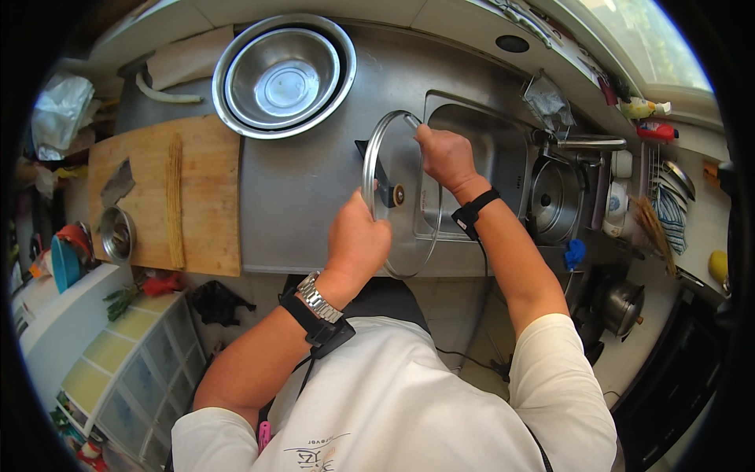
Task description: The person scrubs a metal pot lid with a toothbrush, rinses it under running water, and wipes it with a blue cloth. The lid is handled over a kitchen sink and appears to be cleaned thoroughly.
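A round glass pot lid with a steel rim stands tilted nearly upright over the counter's front edge. Its dark handle with a round brown knob shows at the middle. My left hand grips the lid's rim on the left side, with the fingertips hidden behind it. My right hand is closed around a small silvery object, whose end sticks out against the lid's upper rim. Most of that object is hidden in the fist, so I cannot tell what it is. Behind the lid lies a steel sink basin.
Nested steel bowls stand at the back left of the steel counter. A wooden board holds a ridged yellowish stick and a small metal bowl. The faucet extends above a smaller round basin on the right.
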`<action>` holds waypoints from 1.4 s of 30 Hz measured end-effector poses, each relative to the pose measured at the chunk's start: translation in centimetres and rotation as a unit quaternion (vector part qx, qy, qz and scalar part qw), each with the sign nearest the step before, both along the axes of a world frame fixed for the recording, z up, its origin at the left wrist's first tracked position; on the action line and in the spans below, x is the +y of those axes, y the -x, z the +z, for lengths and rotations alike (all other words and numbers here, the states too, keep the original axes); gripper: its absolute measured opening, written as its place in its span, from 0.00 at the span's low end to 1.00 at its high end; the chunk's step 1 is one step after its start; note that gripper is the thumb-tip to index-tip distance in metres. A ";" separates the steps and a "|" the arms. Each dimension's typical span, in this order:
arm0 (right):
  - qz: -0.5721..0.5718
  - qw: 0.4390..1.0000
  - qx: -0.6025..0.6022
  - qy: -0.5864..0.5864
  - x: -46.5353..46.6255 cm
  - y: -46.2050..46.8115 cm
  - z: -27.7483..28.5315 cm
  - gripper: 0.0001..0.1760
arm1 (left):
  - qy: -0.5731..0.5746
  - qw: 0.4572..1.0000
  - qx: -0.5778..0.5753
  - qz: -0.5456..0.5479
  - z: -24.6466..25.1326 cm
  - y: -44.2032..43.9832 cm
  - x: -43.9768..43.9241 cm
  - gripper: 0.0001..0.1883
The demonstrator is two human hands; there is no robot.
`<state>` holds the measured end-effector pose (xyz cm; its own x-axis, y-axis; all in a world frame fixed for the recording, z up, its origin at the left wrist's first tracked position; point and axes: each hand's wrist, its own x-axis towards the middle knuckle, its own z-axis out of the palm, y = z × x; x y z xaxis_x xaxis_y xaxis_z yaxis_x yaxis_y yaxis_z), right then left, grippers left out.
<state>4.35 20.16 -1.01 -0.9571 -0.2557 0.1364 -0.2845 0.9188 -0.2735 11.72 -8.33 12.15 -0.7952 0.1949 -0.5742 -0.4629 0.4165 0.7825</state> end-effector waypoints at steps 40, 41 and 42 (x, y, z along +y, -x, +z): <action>0.108 0.994 0.032 -0.008 -1.8 2.7 2.6 0.12 | -0.093 0.985 -0.148 0.010 0.5 4.0 -2.7 0.42; 0.176 0.982 0.066 -0.007 -1.9 3.3 2.8 0.12 | -0.095 0.984 -0.151 0.015 0.5 4.0 -2.7 0.42; 0.203 0.976 0.080 -0.020 -1.7 3.7 3.1 0.13 | -0.096 0.983 -0.153 0.021 0.6 4.0 -2.8 0.41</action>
